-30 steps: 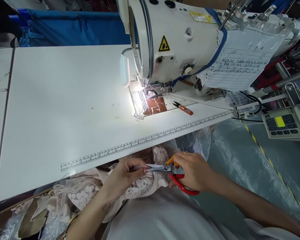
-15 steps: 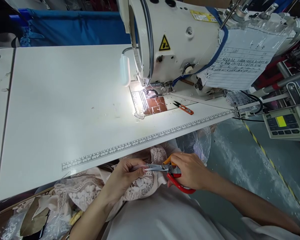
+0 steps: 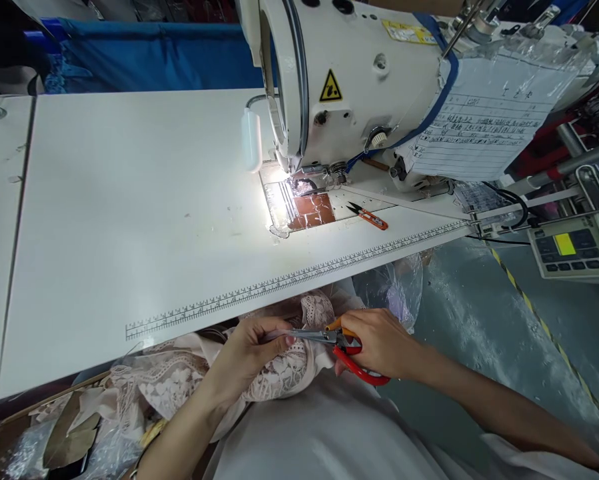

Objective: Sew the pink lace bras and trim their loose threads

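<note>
My right hand [image 3: 379, 340] is closed on a pair of scissors [image 3: 346, 347] with one orange and one red handle. Their blades point left and look nearly closed, the tips right at the fingertips of my left hand [image 3: 252, 357]. Between thumb and forefinger, that hand pinches a thin pale strip of fabric [image 3: 278, 333]. Pale pink lace fabric [image 3: 284, 377] hangs bunched below the blades, over my lap and against the table's front edge. Whether the strip is part of the lace I cannot tell.
A white sewing machine [image 3: 359, 73] stands on the white table [image 3: 129, 200], its lamp lighting the needle area. Orange thread snips [image 3: 368, 215] lie beside it. A printed ruler [image 3: 299, 277] follows the front edge. At lower left is a box [image 3: 9, 433] with scraps; a control panel [image 3: 572, 250] sits right.
The scissor blades have drawn closer together at my left fingertips. Both hands stay in nearly the same place, and the whole view has shifted very slightly.
</note>
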The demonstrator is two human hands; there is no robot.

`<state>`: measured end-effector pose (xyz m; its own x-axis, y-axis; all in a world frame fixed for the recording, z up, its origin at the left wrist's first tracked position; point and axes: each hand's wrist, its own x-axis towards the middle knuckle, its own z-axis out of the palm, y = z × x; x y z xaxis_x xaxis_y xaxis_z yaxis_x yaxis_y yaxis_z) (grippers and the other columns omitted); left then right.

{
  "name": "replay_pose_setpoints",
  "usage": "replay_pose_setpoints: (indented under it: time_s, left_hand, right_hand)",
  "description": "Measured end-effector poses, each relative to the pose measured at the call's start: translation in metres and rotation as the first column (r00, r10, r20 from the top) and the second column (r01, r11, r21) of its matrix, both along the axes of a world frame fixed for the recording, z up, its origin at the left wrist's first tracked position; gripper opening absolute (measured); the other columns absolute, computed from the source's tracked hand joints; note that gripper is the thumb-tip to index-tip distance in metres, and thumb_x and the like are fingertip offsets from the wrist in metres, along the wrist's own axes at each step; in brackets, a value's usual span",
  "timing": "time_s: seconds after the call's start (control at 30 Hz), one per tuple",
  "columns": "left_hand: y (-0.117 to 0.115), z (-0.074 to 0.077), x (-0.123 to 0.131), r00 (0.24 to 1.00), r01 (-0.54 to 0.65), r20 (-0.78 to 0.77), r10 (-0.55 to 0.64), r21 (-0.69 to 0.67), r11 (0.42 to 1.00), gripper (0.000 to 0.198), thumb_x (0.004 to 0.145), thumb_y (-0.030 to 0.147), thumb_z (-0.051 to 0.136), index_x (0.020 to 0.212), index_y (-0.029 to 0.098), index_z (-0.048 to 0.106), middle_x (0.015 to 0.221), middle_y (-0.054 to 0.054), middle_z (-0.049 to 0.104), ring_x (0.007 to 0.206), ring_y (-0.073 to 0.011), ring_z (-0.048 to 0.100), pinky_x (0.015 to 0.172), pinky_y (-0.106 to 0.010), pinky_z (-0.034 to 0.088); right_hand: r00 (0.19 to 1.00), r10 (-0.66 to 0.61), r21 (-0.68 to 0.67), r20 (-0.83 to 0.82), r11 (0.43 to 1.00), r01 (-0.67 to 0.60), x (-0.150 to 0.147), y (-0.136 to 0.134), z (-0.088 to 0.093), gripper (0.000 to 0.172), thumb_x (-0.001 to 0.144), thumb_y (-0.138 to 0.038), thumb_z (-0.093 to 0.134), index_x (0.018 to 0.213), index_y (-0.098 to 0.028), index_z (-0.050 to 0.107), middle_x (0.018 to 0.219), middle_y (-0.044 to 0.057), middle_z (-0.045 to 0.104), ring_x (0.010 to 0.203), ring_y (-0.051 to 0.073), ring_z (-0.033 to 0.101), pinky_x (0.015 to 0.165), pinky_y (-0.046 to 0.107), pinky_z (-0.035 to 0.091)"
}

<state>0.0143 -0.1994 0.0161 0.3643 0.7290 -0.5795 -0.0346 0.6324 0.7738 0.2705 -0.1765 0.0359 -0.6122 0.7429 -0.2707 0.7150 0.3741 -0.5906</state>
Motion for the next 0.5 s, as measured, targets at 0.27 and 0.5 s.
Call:
replay_pose_setpoints:
  time_s: [0.27,0.5]
  left_hand:
    - [-0.0009,-0.0029,-0.0004,0.997,0.063,-0.046,-0.061,0.042,0.997,0.036,0.082,0.05,0.069,0.074,0.015,0.069,0.061,0.003,0.044,0.056,-0.0095,0.031,0.052,-0.023,0.024]
    - [0.002,0.0037,0.002,0.986,0.146,-0.098,-0.138,0.077,0.986,0.034,0.086,0.047,0.062,0.077,0.015,0.067,0.06,0.004,0.043,0.052,-0.0085,0.026,0.048,-0.022,0.02]
  right_hand:
    - [1.0,0.01,-0.044,-0.011,0.999,-0.01,0.0008,0.0013,0.0005,0.04,0.075,-0.046,0.078,0.065,-0.018,0.052,0.062,-0.003,0.058,0.051,0.009,0.048,0.052,0.022,0.035]
    - [0.999,0.019,-0.036,0.048,0.999,-0.017,-0.0003,0.0042,0.0064,0.037,0.074,-0.052,0.077,0.079,-0.018,0.063,0.073,0.0,0.066,0.057,0.012,0.054,0.055,0.024,0.038]
